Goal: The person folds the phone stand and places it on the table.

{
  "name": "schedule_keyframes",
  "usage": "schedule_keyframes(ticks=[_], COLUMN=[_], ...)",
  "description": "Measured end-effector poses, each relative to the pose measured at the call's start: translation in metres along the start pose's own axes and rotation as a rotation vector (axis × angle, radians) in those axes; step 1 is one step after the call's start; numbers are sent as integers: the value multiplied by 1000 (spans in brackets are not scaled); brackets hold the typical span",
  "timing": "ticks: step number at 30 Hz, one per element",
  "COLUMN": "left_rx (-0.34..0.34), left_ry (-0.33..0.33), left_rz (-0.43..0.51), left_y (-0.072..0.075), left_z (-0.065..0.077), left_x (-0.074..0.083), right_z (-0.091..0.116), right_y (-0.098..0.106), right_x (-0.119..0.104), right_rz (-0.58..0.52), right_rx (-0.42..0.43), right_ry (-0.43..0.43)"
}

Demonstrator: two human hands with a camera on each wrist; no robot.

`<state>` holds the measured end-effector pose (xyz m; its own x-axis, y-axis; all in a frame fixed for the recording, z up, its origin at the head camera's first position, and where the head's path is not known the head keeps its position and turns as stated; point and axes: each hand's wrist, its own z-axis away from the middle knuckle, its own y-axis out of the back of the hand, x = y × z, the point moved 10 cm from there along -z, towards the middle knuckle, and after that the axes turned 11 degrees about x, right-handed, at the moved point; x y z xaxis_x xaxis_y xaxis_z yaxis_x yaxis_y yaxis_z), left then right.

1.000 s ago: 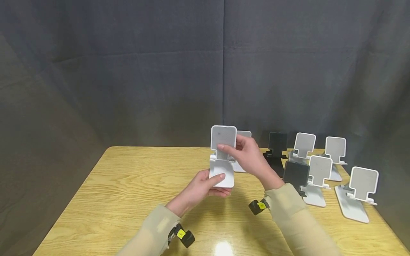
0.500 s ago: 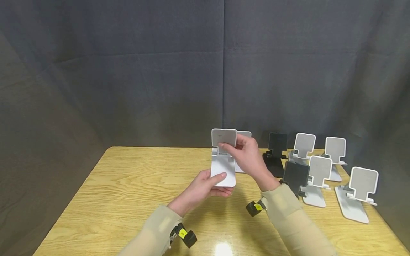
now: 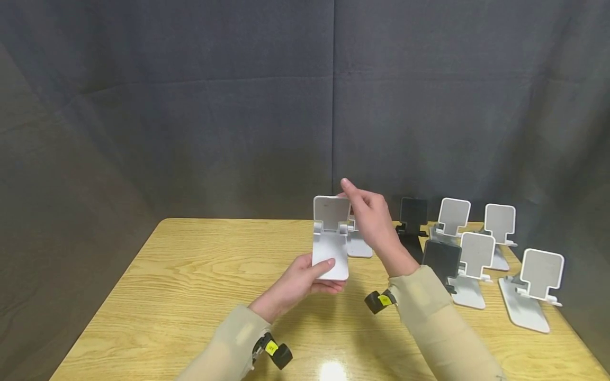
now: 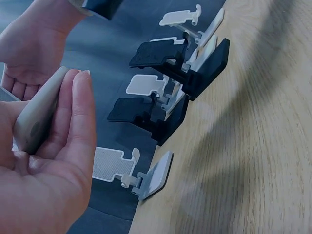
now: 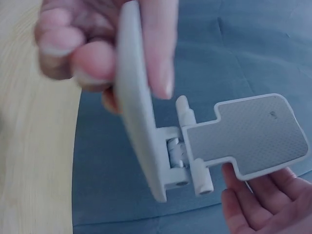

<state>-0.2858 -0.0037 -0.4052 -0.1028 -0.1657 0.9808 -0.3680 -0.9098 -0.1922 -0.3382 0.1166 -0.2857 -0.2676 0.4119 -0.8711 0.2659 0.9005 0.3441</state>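
- Head view: left grip [image 3: 296, 279] pinches the white stand [image 3: 331, 239] by its base [image 3: 333, 250].
- Right grip [image 3: 374, 217], fingers loose, at upper plate [image 3: 331, 211].
- Probably light, stiff; hold below the hinge [image 3: 343, 228].

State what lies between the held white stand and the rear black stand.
In the head view, the right hand and a partly hidden white stand show between them.
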Motion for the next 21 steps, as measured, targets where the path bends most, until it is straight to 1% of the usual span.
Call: schedule_keyframes(ticks=[6, 9, 14, 18, 21], left_rx=[4, 18, 39, 37, 38], left_ry=[-11, -17, -21, -19, -20], left_rz=[1, -5, -7, -7, -8], left_y=[0, 1, 5, 6, 7], left_z=[-1, -2, -3, -2, -3], left_x=[1, 3, 8, 11, 12], right_z=[0, 0, 1, 3, 5], right_y=[-3, -6, -11, -11, -12], right_x=[5, 6, 4, 4, 2], right_rz=[-24, -43, -41, -30, -29], right_rx=[-19, -36, -66, -63, -65], right_ry=[-67, -83, -69, -65, -46])
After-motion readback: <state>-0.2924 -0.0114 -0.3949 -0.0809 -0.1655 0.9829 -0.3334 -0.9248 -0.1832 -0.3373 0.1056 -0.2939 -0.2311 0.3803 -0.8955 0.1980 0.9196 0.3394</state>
